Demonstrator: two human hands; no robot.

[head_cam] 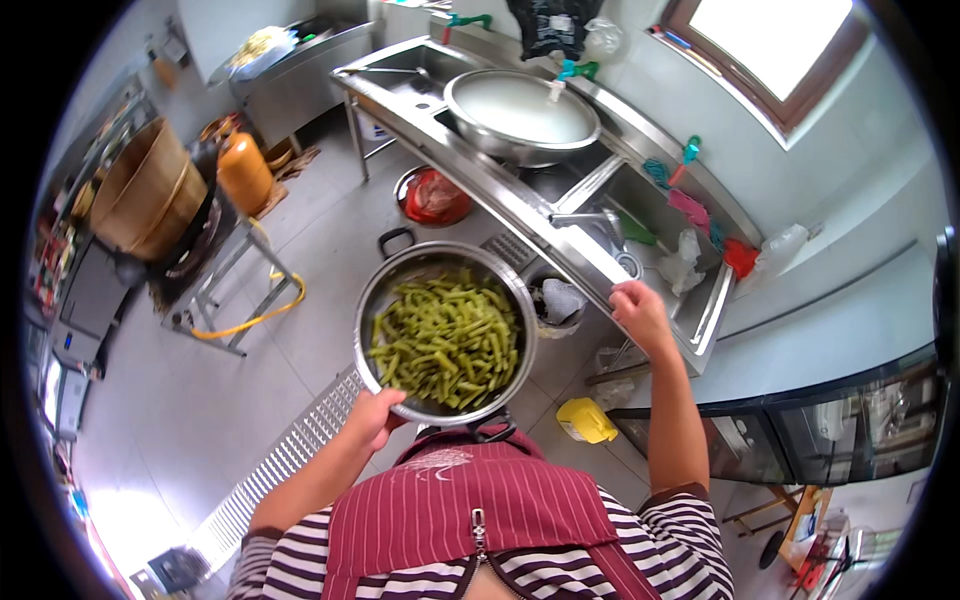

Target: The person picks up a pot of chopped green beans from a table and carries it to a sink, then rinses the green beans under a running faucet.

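A steel pot (pixel 361 345) with two black handles is held level in front of my apron, full of cut green beans (pixel 450 337). My left hand (pixel 377 418) grips its near left rim, thumb over the edge. My right hand (pixel 640 313) is away from the pot, fingers curled at the front edge of the steel sink unit (pixel 577 251). Whether those fingers pinch anything cannot be made out. Just beyond them, a round metal piece (pixel 628 264) shows in the sink basin.
A large steel basin (pixel 525 146) of cloudy liquid sits on the sink under a tap. Below are a red-lined bowl (pixel 433 196), a bucket (pixel 562 304) and a yellow jug (pixel 585 420). An orange gas cylinder (pixel 244 172), wooden tub (pixel 150 191) and yellow hose (pixel 251 322) stand left; a floor grate (pixel 289 442) crosses below.
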